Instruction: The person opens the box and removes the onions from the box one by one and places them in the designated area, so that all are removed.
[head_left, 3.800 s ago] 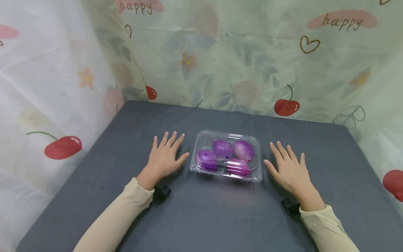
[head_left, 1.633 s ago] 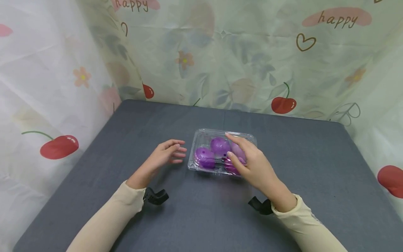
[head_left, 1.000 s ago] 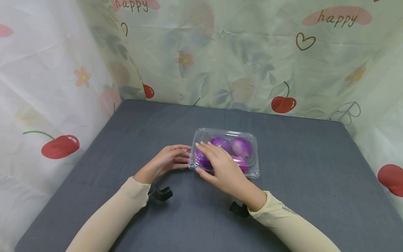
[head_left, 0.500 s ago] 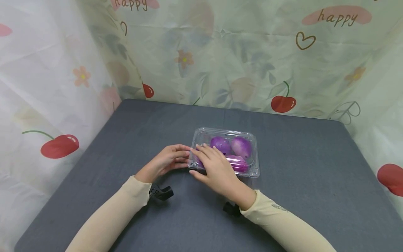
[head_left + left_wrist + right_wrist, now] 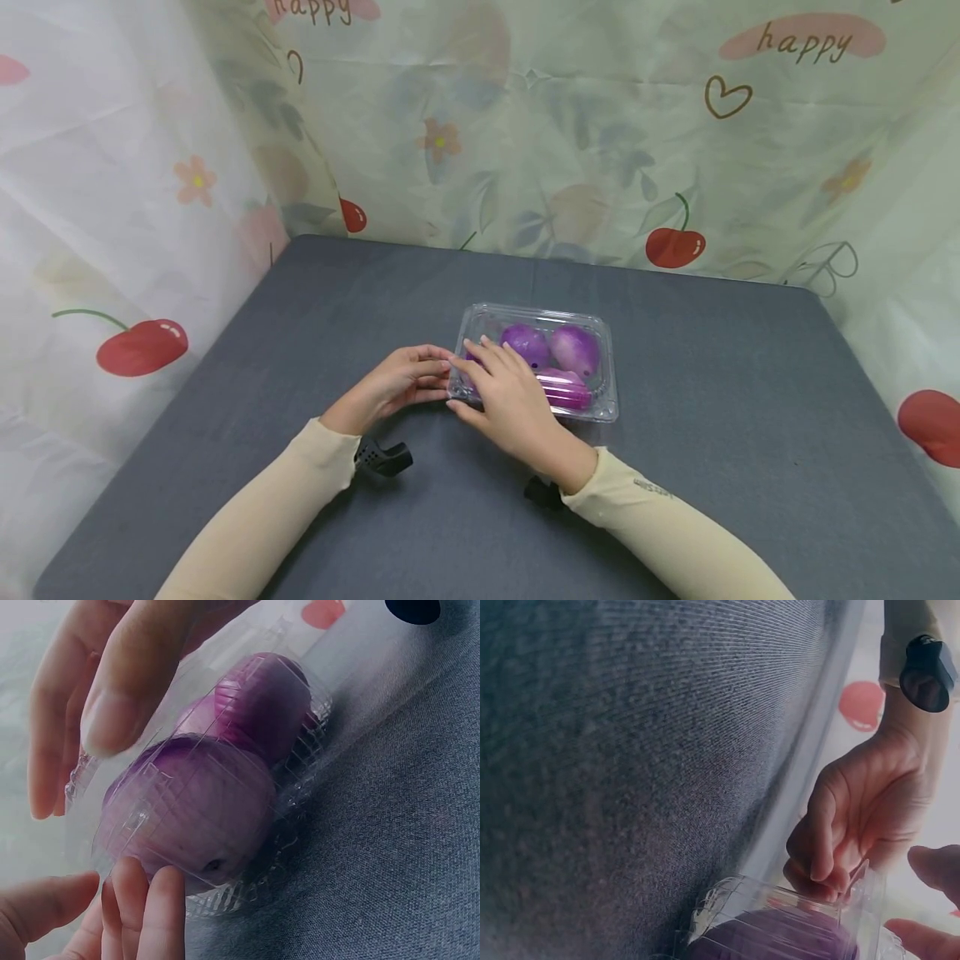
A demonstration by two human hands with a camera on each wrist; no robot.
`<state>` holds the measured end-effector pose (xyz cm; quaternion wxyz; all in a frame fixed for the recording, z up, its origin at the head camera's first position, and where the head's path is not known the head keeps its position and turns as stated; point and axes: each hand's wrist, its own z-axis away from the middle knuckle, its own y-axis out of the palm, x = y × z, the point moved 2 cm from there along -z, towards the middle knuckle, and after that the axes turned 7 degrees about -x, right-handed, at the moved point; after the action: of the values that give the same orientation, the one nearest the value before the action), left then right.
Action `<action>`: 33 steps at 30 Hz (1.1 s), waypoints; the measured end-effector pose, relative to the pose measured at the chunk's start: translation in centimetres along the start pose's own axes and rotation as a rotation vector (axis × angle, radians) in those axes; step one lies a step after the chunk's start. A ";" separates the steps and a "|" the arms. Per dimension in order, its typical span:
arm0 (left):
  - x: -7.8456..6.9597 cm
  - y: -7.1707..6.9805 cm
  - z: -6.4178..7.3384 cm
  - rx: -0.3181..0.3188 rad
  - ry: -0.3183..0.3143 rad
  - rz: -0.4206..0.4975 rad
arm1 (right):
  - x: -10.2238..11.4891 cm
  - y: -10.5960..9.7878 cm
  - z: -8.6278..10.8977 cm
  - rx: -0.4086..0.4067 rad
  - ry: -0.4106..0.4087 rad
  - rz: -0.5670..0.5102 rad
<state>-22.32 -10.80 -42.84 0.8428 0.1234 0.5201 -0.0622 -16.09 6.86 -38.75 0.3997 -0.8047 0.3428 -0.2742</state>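
A clear plastic clamshell box lies on the table with several round purple pieces of produce inside, their exact kind uncertain. At its left end my left hand has thumb and fingers bent against the rim. The left wrist view puts its fingertips right at the box wall, the thumb close by. My right hand lies across the left part of the lid, fingers extended, and its thumb reaches the front left corner. It hides the front left piece. In the right wrist view the curled left hand meets the box end.
A dark grey cloth covers the table. Patterned curtains hang along the back and both sides. Each wrist wears a small black camera, such as the left wrist camera.
From spread flat on either side, both hands have come to the box's left end. The right hand crossed over the lid leftward; lately it shifts only slightly. The box stays put.
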 end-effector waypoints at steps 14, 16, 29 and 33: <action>0.1 0.1 -0.1 0.034 -0.003 -0.020 | 0.3 0.5 -0.3 -0.026 -0.022 0.067; 0.1 0.1 0.0 0.033 -0.007 -0.026 | 0.3 0.6 -0.3 -0.047 -0.033 0.075; 0.1 0.1 -0.2 0.032 -0.001 -0.044 | 0.3 1.1 -0.3 -0.123 -0.056 0.104; 0.2 0.1 -0.2 0.032 -0.005 -0.049 | 0.4 1.2 -0.3 -0.129 -0.059 0.113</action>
<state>-22.44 -10.62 -43.07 0.8402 0.1240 0.5199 -0.0913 -16.46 5.87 -39.48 0.3717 -0.8158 0.3929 -0.2046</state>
